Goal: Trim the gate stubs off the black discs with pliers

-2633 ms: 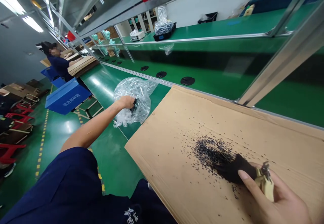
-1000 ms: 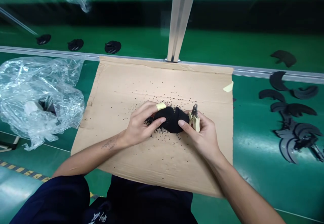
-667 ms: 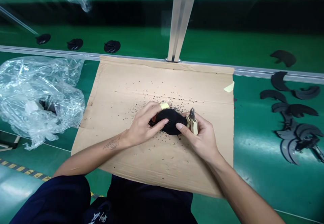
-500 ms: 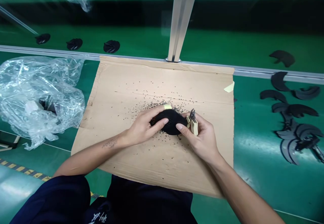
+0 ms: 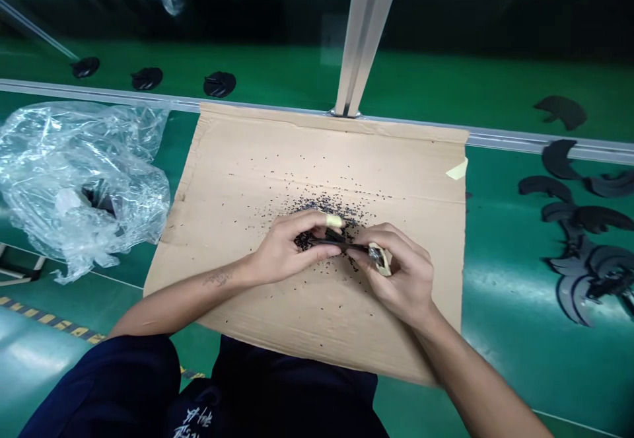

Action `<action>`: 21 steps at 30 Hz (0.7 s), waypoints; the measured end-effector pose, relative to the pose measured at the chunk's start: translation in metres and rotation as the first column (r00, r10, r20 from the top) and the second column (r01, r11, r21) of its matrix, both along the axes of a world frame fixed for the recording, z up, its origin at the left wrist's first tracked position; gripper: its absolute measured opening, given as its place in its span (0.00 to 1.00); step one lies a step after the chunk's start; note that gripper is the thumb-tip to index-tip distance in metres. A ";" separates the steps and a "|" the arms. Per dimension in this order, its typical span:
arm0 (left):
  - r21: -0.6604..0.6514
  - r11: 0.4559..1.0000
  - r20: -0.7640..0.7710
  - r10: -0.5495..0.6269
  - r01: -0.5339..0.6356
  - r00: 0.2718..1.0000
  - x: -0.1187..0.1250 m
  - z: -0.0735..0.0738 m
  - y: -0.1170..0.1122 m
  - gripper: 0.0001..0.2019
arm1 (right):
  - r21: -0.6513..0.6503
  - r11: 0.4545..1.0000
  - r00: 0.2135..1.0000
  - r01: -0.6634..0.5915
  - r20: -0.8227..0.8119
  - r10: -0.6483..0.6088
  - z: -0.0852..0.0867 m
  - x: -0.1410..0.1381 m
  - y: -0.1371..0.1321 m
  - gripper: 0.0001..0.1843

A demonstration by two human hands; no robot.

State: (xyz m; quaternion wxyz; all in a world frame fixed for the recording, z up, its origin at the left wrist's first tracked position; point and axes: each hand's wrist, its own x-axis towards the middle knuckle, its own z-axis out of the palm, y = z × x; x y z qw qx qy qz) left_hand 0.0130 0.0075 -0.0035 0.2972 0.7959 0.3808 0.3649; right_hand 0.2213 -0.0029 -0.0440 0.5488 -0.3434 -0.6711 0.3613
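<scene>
A flat, rounded black part (image 5: 324,243) is tilted nearly edge-on between my two hands above the cardboard sheet (image 5: 238,292). My left hand (image 5: 290,248) grips its left side, thumb below and fingers above. Yellow tape (image 5: 333,220) wraps one left finger. My right hand (image 5: 403,273) pinches the part's right end and also keeps a pair of side cutters with pale yellow handles (image 5: 381,259) in its palm. The cutter jaws are hard to see. Many tiny black scraps (image 5: 317,201) lie scattered on the cardboard beneath and behind the hands.
A crumpled clear plastic bag (image 5: 123,141) lies on the green table at left. Several curved black pieces (image 5: 601,220) are spread at right. Behind a metal rail, several black stacks (image 5: 219,84) sit at left, and an upright aluminium post (image 5: 366,41) rises mid-view.
The black part has turned from showing its broad face to nearly edge-on. My right hand has rotated with it, and the cutter jaws no longer point up into view.
</scene>
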 end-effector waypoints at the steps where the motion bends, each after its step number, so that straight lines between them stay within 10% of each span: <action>1: -0.023 1.000 0.047 0.011 -0.010 0.999 0.001 0.000 0.000 0.14 | 0.034 0.999 1.000 0.005 -0.022 -0.005 -0.001 0.000 -0.001 0.12; 21: 0.227 0.972 0.087 -0.080 0.059 0.993 0.000 0.007 0.000 0.14 | 0.129 0.991 1.000 -0.025 0.018 0.023 0.002 -0.001 -0.003 0.11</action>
